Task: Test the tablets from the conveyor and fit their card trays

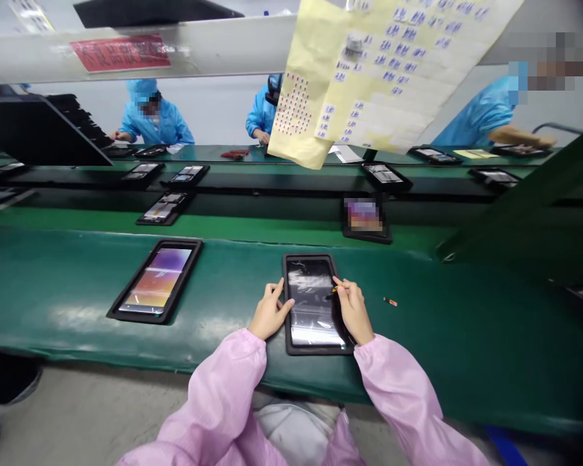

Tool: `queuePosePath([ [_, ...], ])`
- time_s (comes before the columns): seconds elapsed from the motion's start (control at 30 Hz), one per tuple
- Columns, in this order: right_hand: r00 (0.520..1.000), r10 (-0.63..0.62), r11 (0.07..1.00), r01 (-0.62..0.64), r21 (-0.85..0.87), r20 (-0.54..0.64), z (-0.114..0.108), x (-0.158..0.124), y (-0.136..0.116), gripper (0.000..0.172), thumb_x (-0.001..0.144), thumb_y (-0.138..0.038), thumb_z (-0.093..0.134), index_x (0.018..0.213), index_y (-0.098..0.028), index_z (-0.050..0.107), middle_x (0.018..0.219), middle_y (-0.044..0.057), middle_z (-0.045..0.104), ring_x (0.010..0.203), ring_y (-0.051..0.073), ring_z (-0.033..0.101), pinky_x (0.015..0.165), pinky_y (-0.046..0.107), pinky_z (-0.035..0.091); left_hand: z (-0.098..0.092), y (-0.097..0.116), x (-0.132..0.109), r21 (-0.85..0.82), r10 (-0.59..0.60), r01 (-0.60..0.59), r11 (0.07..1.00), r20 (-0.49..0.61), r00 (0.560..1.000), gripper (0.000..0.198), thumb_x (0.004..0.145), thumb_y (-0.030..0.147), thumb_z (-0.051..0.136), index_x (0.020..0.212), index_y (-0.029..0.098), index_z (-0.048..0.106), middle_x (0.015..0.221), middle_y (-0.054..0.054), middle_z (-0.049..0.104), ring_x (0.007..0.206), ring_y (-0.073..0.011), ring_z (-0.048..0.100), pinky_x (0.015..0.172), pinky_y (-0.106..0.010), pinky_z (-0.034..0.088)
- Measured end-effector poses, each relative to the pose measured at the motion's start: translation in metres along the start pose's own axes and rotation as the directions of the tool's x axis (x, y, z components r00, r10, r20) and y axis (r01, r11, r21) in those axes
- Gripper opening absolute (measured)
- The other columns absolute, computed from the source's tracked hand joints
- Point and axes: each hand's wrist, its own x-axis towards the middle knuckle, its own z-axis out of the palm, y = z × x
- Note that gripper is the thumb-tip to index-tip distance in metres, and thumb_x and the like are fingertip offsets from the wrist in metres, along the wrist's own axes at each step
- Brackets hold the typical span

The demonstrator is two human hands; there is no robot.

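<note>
A tablet (313, 291) with a dark, glossy, film-covered screen lies in a black tray (315, 351) right in front of me. My left hand (271, 312) grips the tray's left side, its thumb over the screen's edge and its fingers along the outer rim. At the right side, my right hand (354, 310) pinches a small yellow-and-black strip (336, 289) over the screen; its exact kind is too small to tell. Just right of that hand, a little orange-and-black piece (390, 301) lies on the green mat.
Left on the green bench (68, 285) lies another tray with a lit tablet (159, 278). Behind runs a line carrying several trayed devices, one with a blurred screen (365, 215). Yellow paper sheets (369, 77) hang overhead. A green post (525, 194) slants at right. Co-workers in blue sit opposite.
</note>
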Motion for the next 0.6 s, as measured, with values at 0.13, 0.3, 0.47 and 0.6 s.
queuePosePath([
  [0.13,0.998,0.063,0.998,-0.063,-0.018,-0.006,0.004,0.006,0.005,0.034,0.092,-0.039,0.057,0.118,-0.017,0.059,0.125,0.008,0.058,0.113,0.023,0.057,0.098,0.048,0.046,0.0,-0.007,0.004,-0.107,-0.011,0.01,0.994,-0.012,1.0,0.065,0.085,0.044,0.055,0.144,0.02,0.039,0.118,-0.007,0.048,0.069,-0.0094,0.057,0.075,-0.029,0.051],
  [0.3,0.992,0.122,0.993,-0.122,-0.004,-0.016,0.006,0.007,0.007,0.037,0.092,-0.052,0.044,0.098,-0.019,0.06,0.121,0.009,0.063,0.116,0.025,0.05,0.105,0.05,0.036,0.003,-0.007,0.005,-0.154,-0.008,0.006,0.988,-0.012,1.0,0.066,0.083,0.042,0.06,0.143,0.025,0.041,0.117,-0.006,0.047,0.068,-0.0082,0.055,0.074,-0.028,0.051],
  [0.47,0.985,0.167,0.986,-0.168,-0.008,-0.039,0.007,0.005,0.0,0.05,0.082,-0.066,0.041,0.098,-0.021,0.058,0.124,0.012,0.062,0.122,0.031,0.045,0.107,0.052,0.029,0.001,0.0,0.001,-0.183,-0.029,0.039,0.982,0.053,0.998,0.071,0.081,0.038,0.065,0.145,0.025,0.039,0.123,-0.007,0.048,0.068,-0.0084,0.057,0.08,-0.03,0.052],
  [0.6,0.959,0.272,0.961,-0.266,0.07,-0.083,0.002,0.0,0.002,0.053,0.078,-0.068,0.048,0.101,-0.022,0.055,0.126,0.013,0.061,0.122,0.032,0.05,0.108,0.056,0.031,-0.067,-0.009,0.033,-0.288,-0.048,0.07,0.955,0.081,0.996,0.055,0.069,0.039,0.078,0.117,0.015,0.066,0.103,-0.006,0.062,0.065,-0.012,0.062,0.075,-0.033,0.055],
])
